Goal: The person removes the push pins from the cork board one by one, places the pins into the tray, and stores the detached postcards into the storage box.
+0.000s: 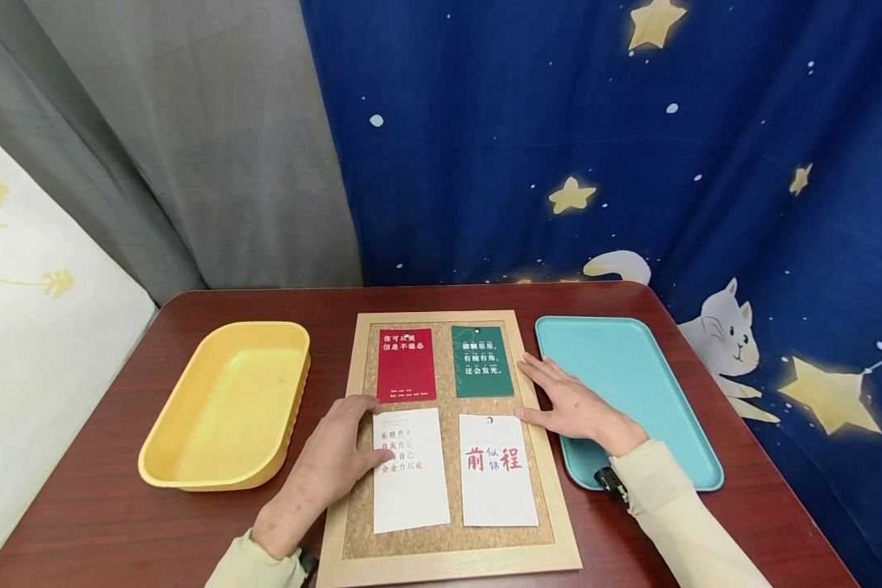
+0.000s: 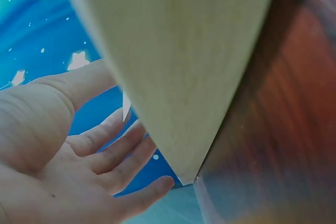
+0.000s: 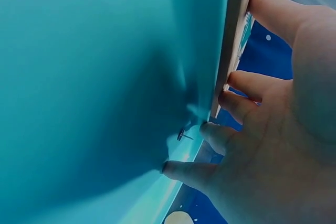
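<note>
A wood-framed cork board (image 1: 450, 563) lies on the table with two rows of cards on it. The upper row has a red card (image 1: 406, 371) and a green card (image 1: 483, 380); below are a white card with red and blue writing (image 1: 500, 498) and another white card (image 1: 412, 506). My left hand (image 1: 338, 449) lies across the board's left side, thumb over the left white card's writing. On the right side, my right hand (image 1: 576, 408) rests with thumb and fingertips at the wooden frame (image 3: 231, 45), other fingers reaching over the blue tray.
The yellow basket (image 1: 297, 400) stands left of the board. A blue tray (image 1: 657, 392) sits to the right, close beside the frame, with a small pin (image 3: 181, 135) in it. Curtains (image 1: 485, 163) hang behind the table's far edge.
</note>
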Tool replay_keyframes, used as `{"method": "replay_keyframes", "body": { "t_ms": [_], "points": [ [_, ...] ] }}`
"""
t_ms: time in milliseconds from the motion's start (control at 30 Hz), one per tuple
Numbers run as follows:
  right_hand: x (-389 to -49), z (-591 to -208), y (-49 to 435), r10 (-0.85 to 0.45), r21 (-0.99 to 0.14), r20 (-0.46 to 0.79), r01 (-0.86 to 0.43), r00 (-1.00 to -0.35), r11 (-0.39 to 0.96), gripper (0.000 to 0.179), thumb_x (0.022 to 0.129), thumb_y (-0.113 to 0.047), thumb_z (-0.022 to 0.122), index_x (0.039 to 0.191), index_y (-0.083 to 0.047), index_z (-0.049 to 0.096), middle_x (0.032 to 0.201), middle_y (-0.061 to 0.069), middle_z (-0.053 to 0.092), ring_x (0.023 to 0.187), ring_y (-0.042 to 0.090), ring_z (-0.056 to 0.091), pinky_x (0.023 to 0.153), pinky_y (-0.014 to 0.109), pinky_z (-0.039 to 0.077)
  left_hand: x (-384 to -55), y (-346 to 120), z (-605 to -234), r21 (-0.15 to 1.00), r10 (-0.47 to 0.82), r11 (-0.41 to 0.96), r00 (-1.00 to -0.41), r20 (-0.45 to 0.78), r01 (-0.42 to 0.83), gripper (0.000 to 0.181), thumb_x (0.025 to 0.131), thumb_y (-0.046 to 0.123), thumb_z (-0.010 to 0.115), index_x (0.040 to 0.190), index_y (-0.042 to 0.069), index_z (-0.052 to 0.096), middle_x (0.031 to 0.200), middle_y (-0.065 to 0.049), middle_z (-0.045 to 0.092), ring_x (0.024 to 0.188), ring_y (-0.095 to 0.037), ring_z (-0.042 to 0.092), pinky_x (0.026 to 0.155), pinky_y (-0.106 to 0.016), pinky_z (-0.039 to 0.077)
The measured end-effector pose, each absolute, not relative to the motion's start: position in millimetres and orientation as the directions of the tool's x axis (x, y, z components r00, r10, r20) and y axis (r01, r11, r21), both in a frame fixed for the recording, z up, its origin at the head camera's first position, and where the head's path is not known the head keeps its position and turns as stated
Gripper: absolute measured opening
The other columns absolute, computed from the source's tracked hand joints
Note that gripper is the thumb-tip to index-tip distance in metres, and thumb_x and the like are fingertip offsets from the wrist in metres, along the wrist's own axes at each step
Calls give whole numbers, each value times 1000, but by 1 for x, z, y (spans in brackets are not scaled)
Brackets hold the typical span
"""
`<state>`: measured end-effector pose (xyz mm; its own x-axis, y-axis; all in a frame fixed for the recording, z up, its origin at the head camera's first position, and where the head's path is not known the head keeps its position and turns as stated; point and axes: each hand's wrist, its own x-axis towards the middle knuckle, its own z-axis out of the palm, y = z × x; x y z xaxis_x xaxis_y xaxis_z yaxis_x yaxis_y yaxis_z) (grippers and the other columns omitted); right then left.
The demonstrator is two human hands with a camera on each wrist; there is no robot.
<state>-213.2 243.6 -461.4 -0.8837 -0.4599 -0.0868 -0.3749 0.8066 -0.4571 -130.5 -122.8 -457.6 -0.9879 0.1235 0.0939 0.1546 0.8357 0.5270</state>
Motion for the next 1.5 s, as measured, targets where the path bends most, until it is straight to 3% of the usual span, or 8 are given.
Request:
{"method": "replay_keyframes", "body": {
  "t_ms": [333, 567, 800, 1200, 1500],
  "points": [
    [-214, -461, 243, -456, -456, -85, -372, -886, 809, 83, 99, -46, 68, 163, -6, 33, 173, 14, 25, 160, 48, 18, 124, 69, 24, -132, -123, -452, 561, 99, 818, -992, 81, 127, 62, 77, 18, 94, 129, 6, 62, 124, -12, 67, 112, -25, 60, 99, -43, 56],
    [-213, -461, 243, -454, -465, -82, -369, -887, 805, 83, 99, -45, 69, 163, -6, 33, 173, 14, 25, 160, 47, 18, 124, 71, 24, -135, -123, -447, 613, 104, 781, -993, 58, 117, 56, 79, 13, 92, 125, 7, 61, 100, -5, 64, 91, -17, 58, 79, -30, 51],
    [-213, -461, 243, -457, -467, -88, -368, -885, 804, 84, 99, -45, 69, 163, -7, 32, 174, 14, 24, 160, 47, 17, 123, 72, 23, -137, -125, -448, 689, 138, 710, -988, 63, 143, 53, 81, 4, 88, 125, 4, 59, 90, -5, 59, 76, -14, 55, 63, -18, 45],
    [-213, -462, 244, -453, -471, -91, -362, -887, 804, 83, 99, -46, 68, 163, -8, 32, 174, 13, 24, 161, 46, 16, 122, 74, 23, -138, -126, -445, 759, 99, 629, -986, 135, 167, 58, 83, -4, 83, 135, 4, 58, 109, -13, 63, 81, -15, 62, 65, -18, 55],
    [-214, -463, 245, -455, -471, -88, -365, -886, 803, 83, 99, -46, 68, 163, -8, 32, 174, 13, 24, 161, 47, 16, 122, 74, 23, -137, -127, -439, 778, 85, 591, -976, 203, 213, 56, 85, -8, 78, 136, 7, 60, 109, -14, 65, 82, -16, 64, 74, -27, 61]
  ]
}}
